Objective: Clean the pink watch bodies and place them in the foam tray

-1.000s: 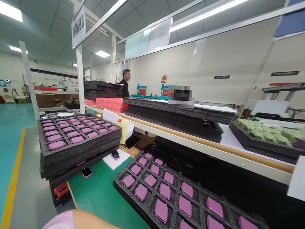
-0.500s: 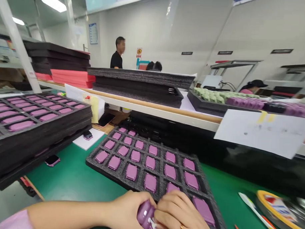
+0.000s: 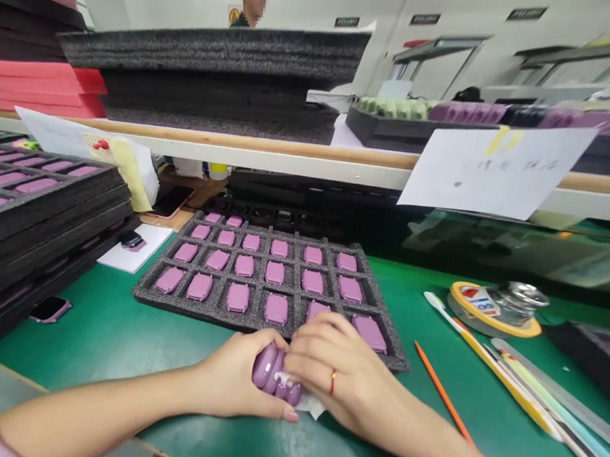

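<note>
Take the held bundle as the clock's centre, with 12 o'clock at the far side of the bench. The left hand (image 3: pixel 230 379) comes in from 8 o'clock and wraps around several glossy purple pieces (image 3: pixel 266 370), its fingers curled over the far side and its thumb along the near side, so the pieces are squeezed together. The right hand (image 3: pixel 343 366) comes in from 4 o'clock, its fingers bent and pressed close together against the bundle. Their tips are hidden, so I cannot tell whether they pinch the white tissue (image 3: pixel 313 405) that shows beneath them.

The step looks like wiping or rubbing the held pieces, with white showing on their surface near the right fingers. The next move seems to call for a firm left grip while the right hand works along the row; too loose a hold could let 1 slip out of line.

At 12 o'clock a foam tray (image 3: pixel 383 318) holds purple watch cases (image 3: pixel 276 309) in separate slots. An orange stick (image 3: pixel 440 383) lies at 3 o'clock, with a toothbrush (image 3: pixel 507 384) just beyond it.
</note>
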The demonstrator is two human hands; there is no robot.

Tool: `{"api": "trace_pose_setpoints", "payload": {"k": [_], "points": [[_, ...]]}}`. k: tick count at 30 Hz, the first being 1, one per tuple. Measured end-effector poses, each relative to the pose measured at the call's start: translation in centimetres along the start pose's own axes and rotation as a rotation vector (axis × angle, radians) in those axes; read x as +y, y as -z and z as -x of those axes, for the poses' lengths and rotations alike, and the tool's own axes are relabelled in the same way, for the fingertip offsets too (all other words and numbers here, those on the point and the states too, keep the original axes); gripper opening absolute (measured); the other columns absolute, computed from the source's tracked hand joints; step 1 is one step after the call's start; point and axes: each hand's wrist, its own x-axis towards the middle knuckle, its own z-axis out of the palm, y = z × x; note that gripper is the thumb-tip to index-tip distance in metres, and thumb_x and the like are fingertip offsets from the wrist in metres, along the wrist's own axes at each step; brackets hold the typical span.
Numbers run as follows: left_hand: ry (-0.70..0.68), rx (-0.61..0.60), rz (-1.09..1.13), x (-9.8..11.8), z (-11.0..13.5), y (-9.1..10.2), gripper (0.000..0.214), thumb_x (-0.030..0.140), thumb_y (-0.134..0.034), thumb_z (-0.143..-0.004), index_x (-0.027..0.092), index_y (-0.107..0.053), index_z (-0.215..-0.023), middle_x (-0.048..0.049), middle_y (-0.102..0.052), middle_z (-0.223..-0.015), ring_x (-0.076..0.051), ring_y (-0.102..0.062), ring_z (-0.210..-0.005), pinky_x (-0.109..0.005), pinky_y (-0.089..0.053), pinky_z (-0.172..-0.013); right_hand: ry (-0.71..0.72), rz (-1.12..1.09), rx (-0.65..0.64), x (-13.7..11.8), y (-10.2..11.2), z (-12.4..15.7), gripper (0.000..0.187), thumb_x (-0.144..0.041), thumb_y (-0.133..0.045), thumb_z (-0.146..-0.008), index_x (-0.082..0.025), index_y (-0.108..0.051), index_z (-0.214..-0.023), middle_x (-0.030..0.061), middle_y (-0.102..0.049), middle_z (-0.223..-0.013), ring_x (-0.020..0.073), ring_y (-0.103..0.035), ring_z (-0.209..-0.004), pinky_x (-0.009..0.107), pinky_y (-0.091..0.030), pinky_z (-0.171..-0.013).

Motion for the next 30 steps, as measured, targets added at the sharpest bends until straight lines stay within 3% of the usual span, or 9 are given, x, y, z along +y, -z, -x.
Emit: {"api": "trace_pose_setpoints", "payload": {"k": [6,10,16,24,28,30], "points": [[0.006,-0.015,-0.023,0.4,-0.1,0.3,0.058,0.032,-0.090,-0.056,0.019,-0.060,-0.104,0.0059,-0.060,-0.083,-0.013,-0.050,-0.075,-0.024,-0.039,-0.068,-0.117,-0.166,0.008,1.4,1.4,0.5,0.010,-0.018,-0.059,-0.100,-0.021,-0.066,-0.106,0.0031,-0.071,-0.092,0.0163,-0.062,-0.086,0.035,-0.048,-0.082],[-0.018,-0.048,0.039,0.2,-0.3,0.4,0.057,0.028,-0.090,-0.057,0.019,-0.060,-0.105,0.0059,-0.061,-0.083,-0.013,-0.052,-0.075,-0.024,-0.041,-0.069,-0.164,-0.231,-0.016,0.4,2.0,0.2,0.007,-0.019,-0.059,-0.099,-0.022,-0.066,-0.099,0.0026,-0.070,-0.091,0.0160,-0.062,-0.089,0.033,-0.048,-0.083],[-0.039,-0.122,0.218,-0.2,-0.4,0.3,0.047,0.023,-0.086,-0.063,0.018,-0.057,-0.099,0.0075,-0.059,-0.079,-0.010,-0.052,-0.070,-0.023,-0.043,-0.067,-0.109,-0.074,-0.160,-1.4,1.4,-0.3,0.020,-0.012,-0.051,-0.101,-0.020,-0.067,-0.092,0.0019,-0.068,-0.088,0.0153,-0.057,-0.081,0.032,-0.045,-0.075],[-0.019,-0.154,0.274,-0.1,-0.5,0.3,0.048,0.020,-0.085,-0.062,0.017,-0.057,-0.101,0.0065,-0.060,-0.079,-0.009,-0.052,-0.069,-0.022,-0.043,-0.065,-0.148,-0.091,-0.150,-1.0,0.8,0.2,0.024,-0.014,-0.045,-0.105,-0.020,-0.067,-0.097,0.0019,-0.069,-0.088,0.0138,-0.059,-0.079,0.029,-0.045,-0.073],[-0.022,-0.098,0.187,0.1,-0.5,0.3,0.048,0.025,-0.087,-0.062,0.017,-0.059,-0.101,0.0051,-0.060,-0.083,-0.011,-0.053,-0.074,-0.024,-0.043,-0.068,-0.131,-0.045,-0.069,-0.9,0.6,0.3,0.016,-0.014,-0.052,-0.102,-0.017,-0.067,-0.100,0.0048,-0.068,-0.089,0.0163,-0.058,-0.081,0.031,-0.046,-0.073],[-0.012,-0.096,0.185,0.1,-0.5,0.2,0.048,0.024,-0.087,-0.061,0.017,-0.060,-0.100,0.0051,-0.061,-0.082,-0.011,-0.054,-0.073,-0.023,-0.043,-0.067,-0.166,-0.064,-0.092,-1.0,0.6,0.3,0.018,-0.011,-0.052,-0.100,-0.018,-0.067,-0.098,0.0044,-0.067,-0.087,0.0155,-0.058,-0.079,0.029,-0.046,-0.071]]}}
